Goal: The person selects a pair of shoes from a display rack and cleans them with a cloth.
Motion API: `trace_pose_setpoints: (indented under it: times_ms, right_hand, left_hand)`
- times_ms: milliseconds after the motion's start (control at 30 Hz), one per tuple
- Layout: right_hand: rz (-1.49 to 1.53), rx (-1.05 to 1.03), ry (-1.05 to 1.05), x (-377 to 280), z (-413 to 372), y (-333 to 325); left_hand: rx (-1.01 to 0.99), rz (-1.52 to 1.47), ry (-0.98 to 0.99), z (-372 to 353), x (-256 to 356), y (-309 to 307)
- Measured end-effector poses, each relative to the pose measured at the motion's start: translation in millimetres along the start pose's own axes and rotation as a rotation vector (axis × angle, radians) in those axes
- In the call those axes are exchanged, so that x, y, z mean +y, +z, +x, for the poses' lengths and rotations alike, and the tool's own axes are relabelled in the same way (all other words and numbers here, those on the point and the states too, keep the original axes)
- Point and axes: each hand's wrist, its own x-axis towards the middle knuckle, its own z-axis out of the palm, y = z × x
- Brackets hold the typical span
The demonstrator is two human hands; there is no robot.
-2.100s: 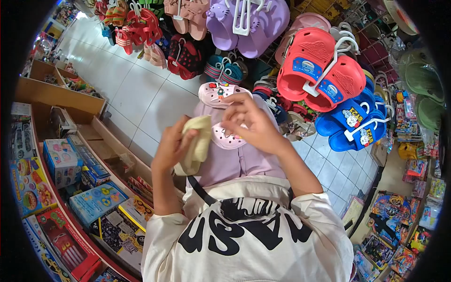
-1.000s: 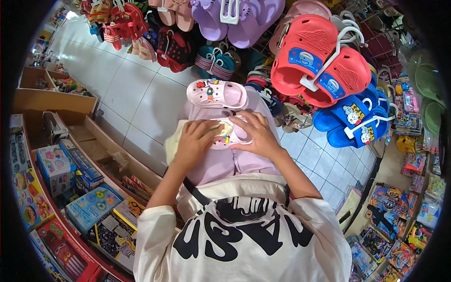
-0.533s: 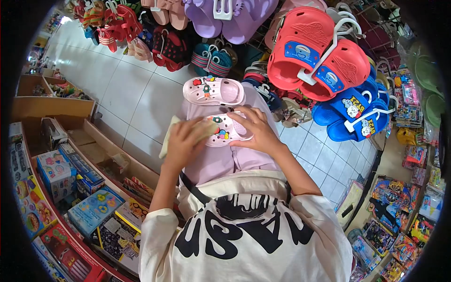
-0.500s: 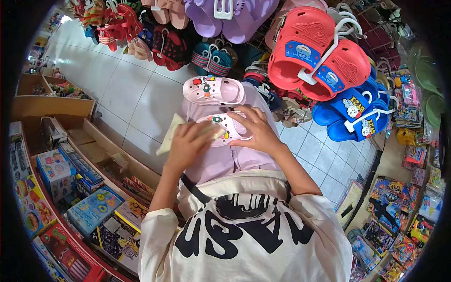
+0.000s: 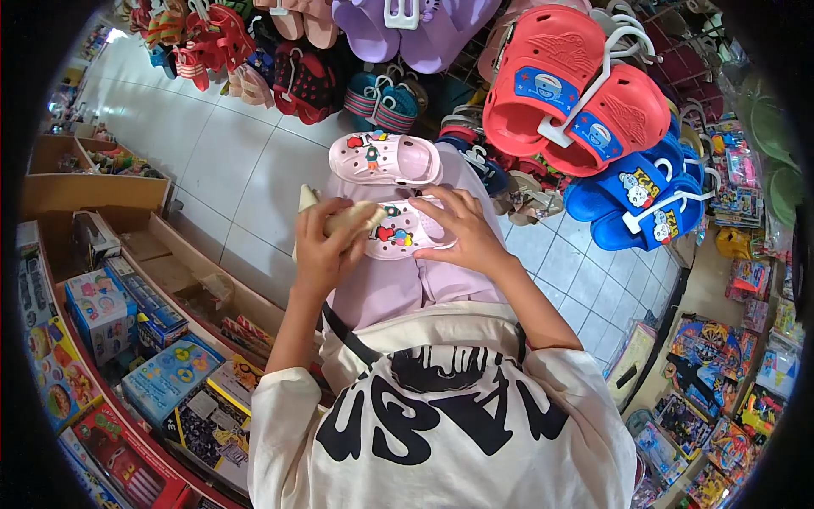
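Two pale pink clogs with colourful charms rest on my lap. The nearer clog lies across my thighs, its toe pointing left. My right hand grips the heel end, thumb on the near side and fingers over the far side. A cream cloth is bunched in my left hand, at the toe of this clog; part of the cloth hangs out to the left. Farther off, toward my knees, the other clog lies on its own, untouched by either hand.
Red clogs and blue slippers hang on white hooks close on the right. Purple slippers and other shoes hang ahead. On the left a wooden shelf holds boxed toys. Packaged toys line the right side.
My left hand has drawn back a little to the left with the cloth, uncovering more of the nearer clog's charms. My right hand keeps its hold on the heel end.
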Motion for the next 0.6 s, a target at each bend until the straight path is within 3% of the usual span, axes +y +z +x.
trace_pose_setpoints:
  times_ms: [67, 267, 500, 600]
  right_hand:
    - [-0.007, 0.001, -0.004, 0.1, -0.1, 0.2]
    - [-0.032, 0.003, -0.014, -2.0, -1.0, 1.5]
    - [0.002, 0.034, -0.021, 1.4, -0.8, 1.8]
    - [0.001, 0.018, -0.019, 1.4, -0.3, 0.1]
  left_hand:
    - [-0.091, 0.025, 0.109, -5.9, 1.5, 2.8]
    - [-0.223, -0.063, 0.146, -17.7, -14.2, -1.9]
    - [0.075, -0.152, -0.125, -28.8, -12.9, 5.1]
    - [-0.156, -0.021, 0.083, -5.4, 4.9, 3.2]
